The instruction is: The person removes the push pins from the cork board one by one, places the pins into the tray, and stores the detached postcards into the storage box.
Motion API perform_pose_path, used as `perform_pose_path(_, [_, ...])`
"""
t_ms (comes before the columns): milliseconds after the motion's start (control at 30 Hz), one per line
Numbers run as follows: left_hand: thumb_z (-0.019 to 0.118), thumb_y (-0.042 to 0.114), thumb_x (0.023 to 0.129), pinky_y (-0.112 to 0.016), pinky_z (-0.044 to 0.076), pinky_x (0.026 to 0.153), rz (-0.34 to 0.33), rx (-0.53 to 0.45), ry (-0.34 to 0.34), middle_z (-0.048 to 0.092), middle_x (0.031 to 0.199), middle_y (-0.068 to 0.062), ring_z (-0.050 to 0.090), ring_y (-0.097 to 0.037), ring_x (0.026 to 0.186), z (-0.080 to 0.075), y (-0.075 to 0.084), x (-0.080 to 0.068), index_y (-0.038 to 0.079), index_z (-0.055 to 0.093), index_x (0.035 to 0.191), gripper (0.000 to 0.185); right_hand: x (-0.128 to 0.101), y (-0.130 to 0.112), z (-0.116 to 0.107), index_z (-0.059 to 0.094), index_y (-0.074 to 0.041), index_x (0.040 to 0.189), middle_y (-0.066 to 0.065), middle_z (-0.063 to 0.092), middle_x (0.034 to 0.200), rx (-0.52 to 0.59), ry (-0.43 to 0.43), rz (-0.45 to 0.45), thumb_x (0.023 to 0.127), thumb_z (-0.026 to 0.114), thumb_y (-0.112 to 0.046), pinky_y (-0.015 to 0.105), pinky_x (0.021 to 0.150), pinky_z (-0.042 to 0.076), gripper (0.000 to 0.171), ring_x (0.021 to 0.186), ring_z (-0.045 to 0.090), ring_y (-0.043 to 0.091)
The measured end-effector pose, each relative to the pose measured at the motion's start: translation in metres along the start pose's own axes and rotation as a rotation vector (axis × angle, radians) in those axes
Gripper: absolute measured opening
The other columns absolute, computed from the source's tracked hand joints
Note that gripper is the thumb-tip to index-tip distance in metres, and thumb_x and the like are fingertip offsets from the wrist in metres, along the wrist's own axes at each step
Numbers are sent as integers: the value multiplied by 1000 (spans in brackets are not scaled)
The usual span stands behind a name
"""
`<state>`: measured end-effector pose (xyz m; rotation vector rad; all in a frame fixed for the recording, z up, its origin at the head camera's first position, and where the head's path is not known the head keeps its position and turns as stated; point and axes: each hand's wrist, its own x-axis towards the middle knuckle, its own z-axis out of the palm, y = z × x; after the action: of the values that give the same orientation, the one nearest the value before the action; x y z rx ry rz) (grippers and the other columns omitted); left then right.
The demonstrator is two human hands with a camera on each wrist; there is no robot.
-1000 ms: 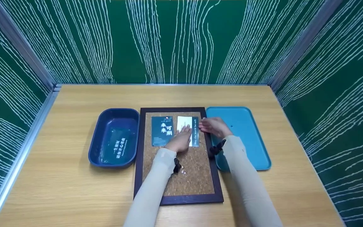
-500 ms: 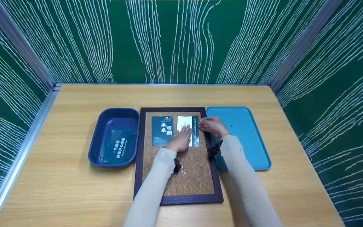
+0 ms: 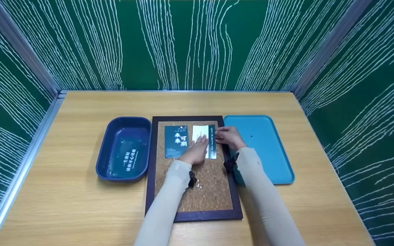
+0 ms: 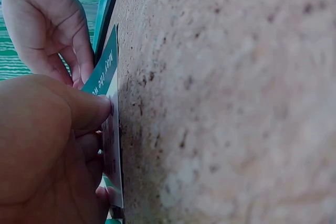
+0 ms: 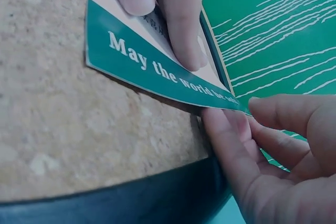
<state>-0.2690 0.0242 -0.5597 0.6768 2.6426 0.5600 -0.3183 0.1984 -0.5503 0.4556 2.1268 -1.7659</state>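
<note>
A white-and-green card (image 3: pixel 212 147) lettered "May the world be soft" lies at the upper right of a dark-framed cork board (image 3: pixel 214 191). My left hand (image 3: pixel 196 152) presses its white part with outstretched fingers; the thumb (image 4: pixel 97 109) also rests on it. At the card's right edge, my right hand (image 3: pixel 230 137) pinches the green strip, thumb above and fingers below, in the right wrist view. That edge bows up off the cork (image 5: pixel 52 124). Beside it, a green card (image 3: pixel 173 145) with white characters is on the board's upper left, a small reddish dot at its top.
Left of the board stands a deep blue tray (image 3: pixel 102 150) with another green card (image 3: pixel 123 165) inside. A flat light-blue tray (image 3: pixel 268 150) lies to the right, partly behind my right forearm. Small clear, shiny bits (image 3: pixel 198 185) sit on the lower cork.
My right hand has shifted slightly left, and its fingers have gone from straighter to more curled at the card's edge. The left hand has stayed in place.
</note>
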Motion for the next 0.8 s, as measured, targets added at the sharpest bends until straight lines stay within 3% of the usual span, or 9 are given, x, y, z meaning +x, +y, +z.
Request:
perform_pose_path(267, [33,20,104,-42,7,123,2,-1,-9,7,163,-8,5,-23,150,0,0,-1,6,17,154,53,-2,3,3,59,0,127,19,61,125,-7,28,-29,96,56,-7,27,79,58,32,94,67,19])
perform_pose_path(467, [33,19,104,-42,6,123,-11,-18,-30,7,163,-7,3,-22,151,-2,1,1,6,17,154,54,-3,6,4,59,3,125,21,60,124,-50,10,-85,93,60,-5,29,82,58,33,97,68,21])
perform_pose_path(800, [34,19,104,-42,8,123,-11,-6,-24,8,163,-7,5,-22,150,-1,2,1,6,18,154,54,1,14,7,59,6,114,15,64,104,-89,27,-131,90,62,-1,31,80,59,25,87,67,18])
